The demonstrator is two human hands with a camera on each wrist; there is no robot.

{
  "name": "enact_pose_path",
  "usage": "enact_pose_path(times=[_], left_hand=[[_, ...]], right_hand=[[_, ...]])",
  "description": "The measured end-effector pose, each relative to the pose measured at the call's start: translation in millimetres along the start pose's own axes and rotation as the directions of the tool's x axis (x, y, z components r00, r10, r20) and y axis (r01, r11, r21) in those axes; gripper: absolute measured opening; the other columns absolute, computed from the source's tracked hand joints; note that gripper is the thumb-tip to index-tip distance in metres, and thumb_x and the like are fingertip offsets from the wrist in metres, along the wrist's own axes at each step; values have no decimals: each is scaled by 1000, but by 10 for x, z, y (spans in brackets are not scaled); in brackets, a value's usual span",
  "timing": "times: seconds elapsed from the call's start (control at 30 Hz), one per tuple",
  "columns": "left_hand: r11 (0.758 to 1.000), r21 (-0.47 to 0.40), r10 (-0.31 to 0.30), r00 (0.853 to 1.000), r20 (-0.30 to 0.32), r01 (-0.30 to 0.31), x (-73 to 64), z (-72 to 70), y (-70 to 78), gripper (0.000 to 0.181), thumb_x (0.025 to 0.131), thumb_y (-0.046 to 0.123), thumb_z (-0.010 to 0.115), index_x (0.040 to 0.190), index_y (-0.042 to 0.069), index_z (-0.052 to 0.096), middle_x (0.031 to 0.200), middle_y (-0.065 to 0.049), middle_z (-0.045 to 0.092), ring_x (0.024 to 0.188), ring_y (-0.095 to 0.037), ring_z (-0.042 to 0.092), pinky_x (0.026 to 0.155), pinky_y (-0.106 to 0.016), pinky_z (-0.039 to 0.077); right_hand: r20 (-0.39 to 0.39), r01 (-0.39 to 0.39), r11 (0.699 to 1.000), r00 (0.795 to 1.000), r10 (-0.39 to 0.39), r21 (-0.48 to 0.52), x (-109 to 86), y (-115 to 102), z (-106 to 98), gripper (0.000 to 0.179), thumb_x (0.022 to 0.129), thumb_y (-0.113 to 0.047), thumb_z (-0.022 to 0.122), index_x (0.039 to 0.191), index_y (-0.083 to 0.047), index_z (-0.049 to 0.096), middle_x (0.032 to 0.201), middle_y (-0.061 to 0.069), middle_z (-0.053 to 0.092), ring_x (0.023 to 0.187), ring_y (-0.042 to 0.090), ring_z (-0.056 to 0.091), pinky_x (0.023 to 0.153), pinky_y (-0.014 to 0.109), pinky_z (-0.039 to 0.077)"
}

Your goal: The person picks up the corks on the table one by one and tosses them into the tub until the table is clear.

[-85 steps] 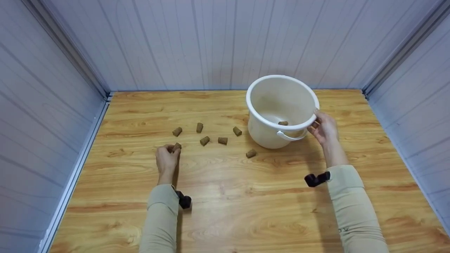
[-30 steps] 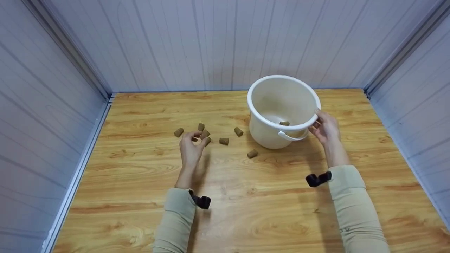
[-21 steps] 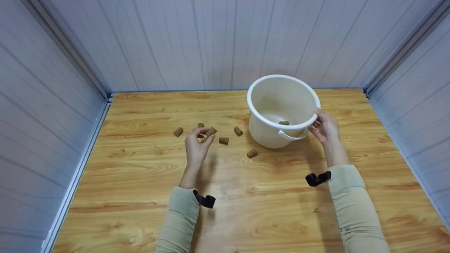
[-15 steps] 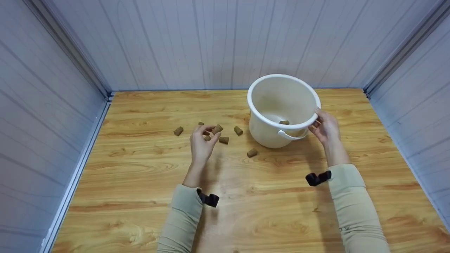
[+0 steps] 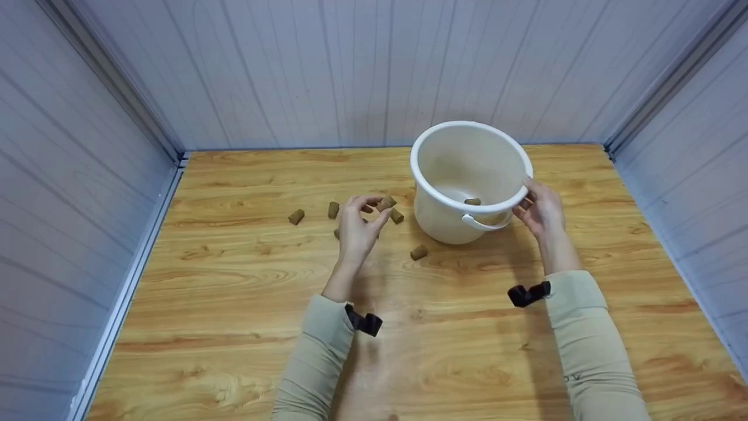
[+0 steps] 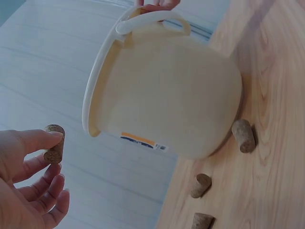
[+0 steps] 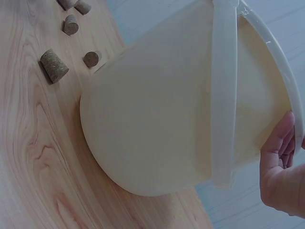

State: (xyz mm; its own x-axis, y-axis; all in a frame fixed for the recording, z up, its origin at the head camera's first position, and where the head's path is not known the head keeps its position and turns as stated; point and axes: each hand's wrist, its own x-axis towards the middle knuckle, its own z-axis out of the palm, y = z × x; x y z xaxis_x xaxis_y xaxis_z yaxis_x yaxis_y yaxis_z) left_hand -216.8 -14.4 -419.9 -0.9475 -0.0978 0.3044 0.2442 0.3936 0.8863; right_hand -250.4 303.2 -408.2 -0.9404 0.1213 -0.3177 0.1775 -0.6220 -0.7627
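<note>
My left hand (image 5: 357, 234) pinches a cork (image 5: 386, 203) between thumb and fingers, raised above the table left of the bucket. In the left wrist view this cork (image 6: 55, 144) shows whole, a short brown cylinder. A cream plastic bucket (image 5: 447, 219) stands upright with its handle (image 5: 486, 224) hanging at the front. My right hand (image 5: 542, 210) grips the bucket's rim on the right side, as the right wrist view also shows. One cork (image 5: 472, 202) lies inside on the bucket's floor.
Several corks lie on the wooden table (image 5: 234, 304), such as one cork (image 5: 297, 217) at the left and one cork (image 5: 419, 252) before the bucket. My left hand partly hides others. A white panel wall (image 5: 280, 76) rises behind; side walls flank the table.
My left hand has picked up a cork at the left and carried it up and rightward, over the other corks toward the bucket. My right hand and the bucket have stayed put.
</note>
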Motion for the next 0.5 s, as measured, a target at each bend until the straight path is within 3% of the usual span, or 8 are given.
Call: enact_pose_path(times=[0.17,0.5], left_hand=[[1000,-20,-12,999,34,13,51,82,97,23,76,13,70,95,3,65,90,-7,56,82,-19,51,64,-29,45],[999,9,44,997,66,-44,200,212,271,23,75,14,71,94,1,65,88,-7,59,79,-19,52,71,-25,42]], right_hand=[[0,-1,1000,1000,1,-4,16,0,-18,11,86,-10,56,91,0,53,74,8,57,61,18,57,51,26,45],[17,-24,999,1000,24,24,27,0,-10,8,88,-10,53,87,-2,51,69,6,56,56,17,56,48,25,44]])
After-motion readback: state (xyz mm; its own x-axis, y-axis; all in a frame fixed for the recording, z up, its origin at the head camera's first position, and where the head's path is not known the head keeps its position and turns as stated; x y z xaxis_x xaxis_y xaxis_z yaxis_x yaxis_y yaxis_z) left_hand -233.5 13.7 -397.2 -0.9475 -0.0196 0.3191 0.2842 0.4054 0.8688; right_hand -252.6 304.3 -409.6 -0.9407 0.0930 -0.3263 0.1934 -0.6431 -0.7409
